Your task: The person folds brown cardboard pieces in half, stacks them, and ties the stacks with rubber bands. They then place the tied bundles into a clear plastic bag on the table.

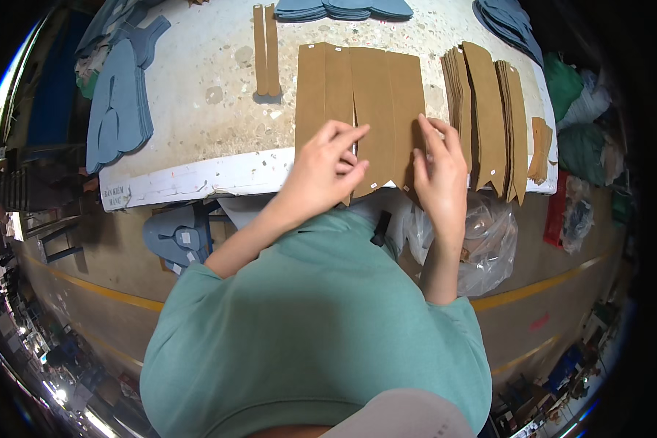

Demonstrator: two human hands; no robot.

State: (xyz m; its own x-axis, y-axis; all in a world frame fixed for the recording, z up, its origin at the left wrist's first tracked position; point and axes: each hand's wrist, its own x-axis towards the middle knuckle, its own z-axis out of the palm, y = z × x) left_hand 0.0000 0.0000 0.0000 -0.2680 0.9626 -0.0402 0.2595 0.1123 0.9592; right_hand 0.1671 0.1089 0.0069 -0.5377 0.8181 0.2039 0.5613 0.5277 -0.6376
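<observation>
Nearest to us, in front of the table (pixel 197 139) and below its front edge, we see a clear plastic bag (pixel 489 248) on the right and some blue pieces (pixel 175 233) on the left. Then come our two hands, both above the front part of the table. Our left hand (pixel 320 166) has its fingers half bent and its thumb well away from them; we see nothing held between. Our right hand (pixel 444 171) is also loose, thumb and fingers apart, and it has no visible hold. We cannot tell how firmly either hand touches what is below.

Under both hands lies the row of brown panels (pixel 376 91), at the middle of the table's front edge, with some lower tips reaching over this edge. Here is the relation which matters most, as we judge: the long axis of every panel goes from the front edge toward the far side, while our hands stand across this row, left and right. The right hand is nearer to the outermost right panel; the left hand is over the place where two panels part slightly.

On the table's right side stand brown stacks (pixel 485 120), with similar direction. Farther, left of the table's middle, lie two narrow strips (pixel 260 55). At the table's far edge we find a blue stack (pixel 343 9).
</observation>
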